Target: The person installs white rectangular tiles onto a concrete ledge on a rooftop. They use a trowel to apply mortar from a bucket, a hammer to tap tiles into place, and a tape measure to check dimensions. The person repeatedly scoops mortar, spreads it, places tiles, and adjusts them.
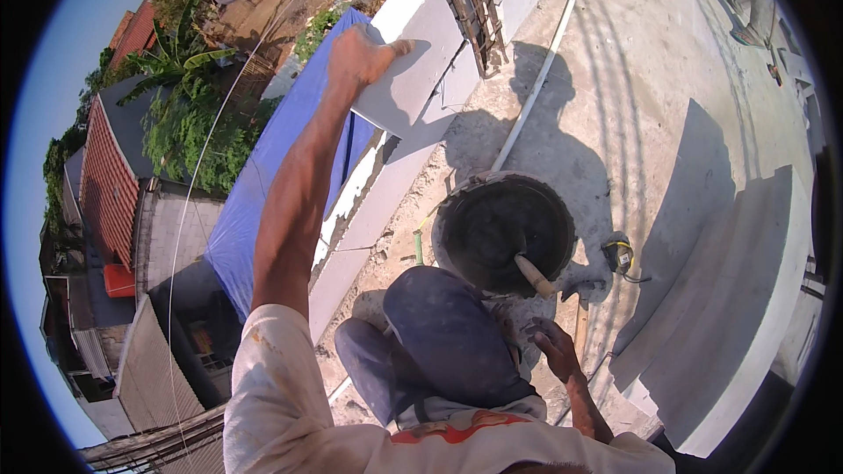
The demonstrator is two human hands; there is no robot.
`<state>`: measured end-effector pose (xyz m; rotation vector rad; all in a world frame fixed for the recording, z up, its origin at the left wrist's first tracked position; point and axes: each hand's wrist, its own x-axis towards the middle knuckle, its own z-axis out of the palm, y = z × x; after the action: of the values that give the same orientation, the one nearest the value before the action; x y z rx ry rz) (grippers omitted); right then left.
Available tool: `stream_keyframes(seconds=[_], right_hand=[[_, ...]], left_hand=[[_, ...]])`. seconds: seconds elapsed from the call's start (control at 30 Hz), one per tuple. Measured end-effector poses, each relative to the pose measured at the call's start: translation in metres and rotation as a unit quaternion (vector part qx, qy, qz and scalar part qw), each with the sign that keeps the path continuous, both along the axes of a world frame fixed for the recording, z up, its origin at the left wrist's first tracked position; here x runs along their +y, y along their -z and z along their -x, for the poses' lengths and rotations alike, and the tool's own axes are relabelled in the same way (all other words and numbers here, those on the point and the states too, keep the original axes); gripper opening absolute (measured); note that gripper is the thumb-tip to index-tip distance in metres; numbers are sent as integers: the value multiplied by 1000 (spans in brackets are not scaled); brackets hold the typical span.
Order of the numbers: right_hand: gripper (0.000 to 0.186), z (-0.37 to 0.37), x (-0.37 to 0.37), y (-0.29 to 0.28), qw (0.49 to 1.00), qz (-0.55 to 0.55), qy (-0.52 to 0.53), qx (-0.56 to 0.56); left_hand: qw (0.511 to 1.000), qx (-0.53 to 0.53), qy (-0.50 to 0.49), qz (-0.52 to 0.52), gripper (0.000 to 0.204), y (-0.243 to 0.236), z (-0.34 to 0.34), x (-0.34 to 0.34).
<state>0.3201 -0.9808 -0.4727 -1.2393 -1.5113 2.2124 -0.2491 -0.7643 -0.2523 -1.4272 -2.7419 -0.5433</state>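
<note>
My left hand (358, 60) grips the edge of a pale lightweight concrete block (411, 70), its thumb on the near face. The block stands on a low wall of similar blocks (356, 241), where a strip of grey mortar (373, 162) lies along the top next to it. My right hand (551, 344) is held low beside my knee, fingers loosely bent and apart, with nothing visible in it. In front of my knees sits a round black bucket (443, 246) of dark wet mortar (492, 224). A tool's wooden handle (534, 275) sticks out of it, its head hidden in the mortar.
A hammer (583, 290) and a yellow-black tape measure (618, 256) lie right of the bucket. Large pale blocks (729, 325) stand at right. Steel rebar (461, 0) rises beyond the held block. A white pipe (546, 61) crosses the floor. Blue sheeting (263, 202) hangs outside the wall.
</note>
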Motion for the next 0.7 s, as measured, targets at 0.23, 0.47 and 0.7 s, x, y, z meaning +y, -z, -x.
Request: stream_keyframes(seconds=[0.23,0.47,0.7], right_hand=[[54,-78,-26,68,992,14,38,-123],[58,-88,-23,62,966,-88,57,-238],[95,-127,-36,164,743,-470,-26,-475]], left_hand=[[999,38,33,5,80,16,12,26],[995,83,48,19,83,21,25,32],[995,30,55,75,103,16,19,36]])
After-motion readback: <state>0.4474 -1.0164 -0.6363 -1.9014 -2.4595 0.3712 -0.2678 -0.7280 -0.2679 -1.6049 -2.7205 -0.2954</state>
